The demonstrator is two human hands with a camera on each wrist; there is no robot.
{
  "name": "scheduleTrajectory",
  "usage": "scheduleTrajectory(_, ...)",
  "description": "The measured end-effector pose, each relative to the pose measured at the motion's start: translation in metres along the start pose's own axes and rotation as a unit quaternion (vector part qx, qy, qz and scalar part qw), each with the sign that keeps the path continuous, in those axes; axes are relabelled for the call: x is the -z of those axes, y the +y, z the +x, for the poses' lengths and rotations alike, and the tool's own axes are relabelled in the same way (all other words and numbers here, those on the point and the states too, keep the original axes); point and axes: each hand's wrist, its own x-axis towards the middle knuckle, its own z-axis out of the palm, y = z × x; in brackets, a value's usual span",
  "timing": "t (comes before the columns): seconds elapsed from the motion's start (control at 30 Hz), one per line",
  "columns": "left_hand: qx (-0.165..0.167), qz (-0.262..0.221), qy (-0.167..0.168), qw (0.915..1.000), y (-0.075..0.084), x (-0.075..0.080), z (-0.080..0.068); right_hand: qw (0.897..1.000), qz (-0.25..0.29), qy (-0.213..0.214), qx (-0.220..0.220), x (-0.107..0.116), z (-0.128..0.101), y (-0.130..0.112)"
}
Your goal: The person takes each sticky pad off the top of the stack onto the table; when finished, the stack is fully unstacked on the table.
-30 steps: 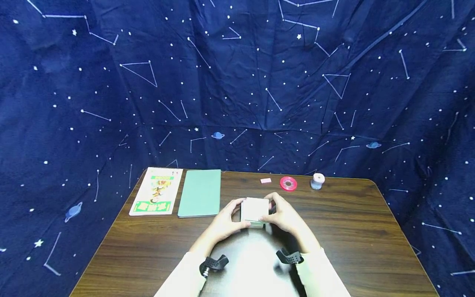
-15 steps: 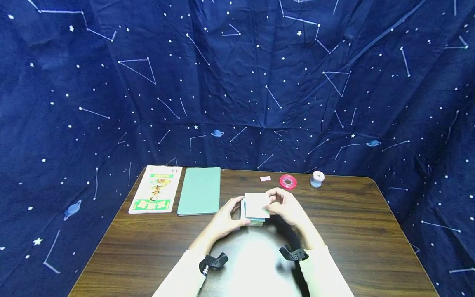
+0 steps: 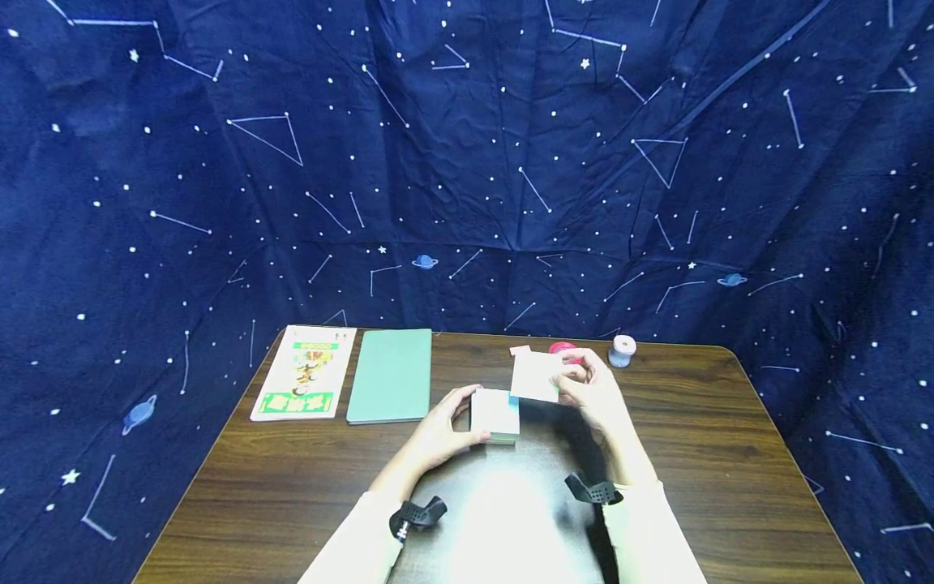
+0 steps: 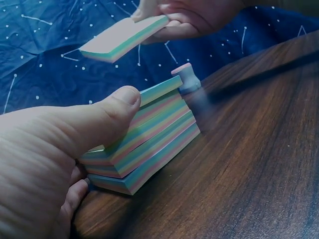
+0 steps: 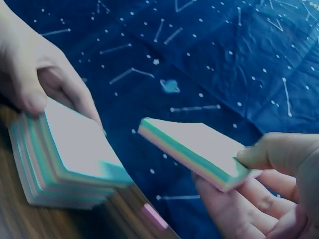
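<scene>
Darkly grained table (image 3: 718, 454), starry curtain (image 3: 467, 174).

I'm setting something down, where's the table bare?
The brown wooden table is bare right of the right hand and white cylindrical spool, and at near left between the pale-green rectangular notebook and left sleeve. The middle's crowded: left hand, square striped-paper pad stack, held pad, red ring.
</scene>
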Motion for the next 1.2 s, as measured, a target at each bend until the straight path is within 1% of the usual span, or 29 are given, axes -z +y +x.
scheduleTrajectory(0.17,-0.001,-0.003,-0.003,1.0,-0.001,0.0,0.001,0.997,-0.012,0.07,0.009,0.015,0.001,0.001)
scheduleTrajectory(0.3,-0.008,-0.007,-0.004,0.9999,-0.002,0.0,0.002,0.995,-0.008,0.097,-0.002,0.023,0.003,0.008)
scheduleTrajectory(0.4,-0.011,-0.009,-0.005,0.9999,-0.003,0.001,0.003,0.995,-0.006,0.102,-0.014,0.027,0.006,0.015)
scheduleTrajectory(0.57,-0.018,-0.009,-0.005,0.9998,-0.005,0.001,0.004,0.995,-0.034,0.094,-0.03,0.028,0.009,0.023)
scheduleTrajectory(0.73,-0.019,-0.008,-0.002,0.9998,-0.005,0.0,0.004,0.994,-0.049,0.089,-0.04,0.023,0.01,0.033)
scheduleTrajectory(0.97,-0.011,-0.001,-0.007,0.9999,-0.004,0.0,0.002,0.992,-0.076,0.089,-0.051,0.017,0.009,0.049)
scheduleTrajectory(1.03,-0.009,0.001,-0.007,0.9999,-0.003,0.0,0.002,0.99,-0.098,0.089,-0.048,0.016,0.009,0.051)
scheduleTrajectory(1.07,-0.01,0.0,-0.008,0.9999,-0.003,0.0,0.003,0.988,-0.119,0.088,-0.042,0.016,0.01,0.052)
scheduleTrajectory(1.13,-0.011,-0.003,-0.007,0.9999,-0.002,0.0,0.003,0.979,-0.176,0.096,-0.028,0.017,0.01,0.054)
scheduleTrajectory(1.2,-0.015,-0.008,-0.008,0.9998,-0.001,0.0,0.003,0.967,-0.233,0.102,-0.01,0.017,0.011,0.055)
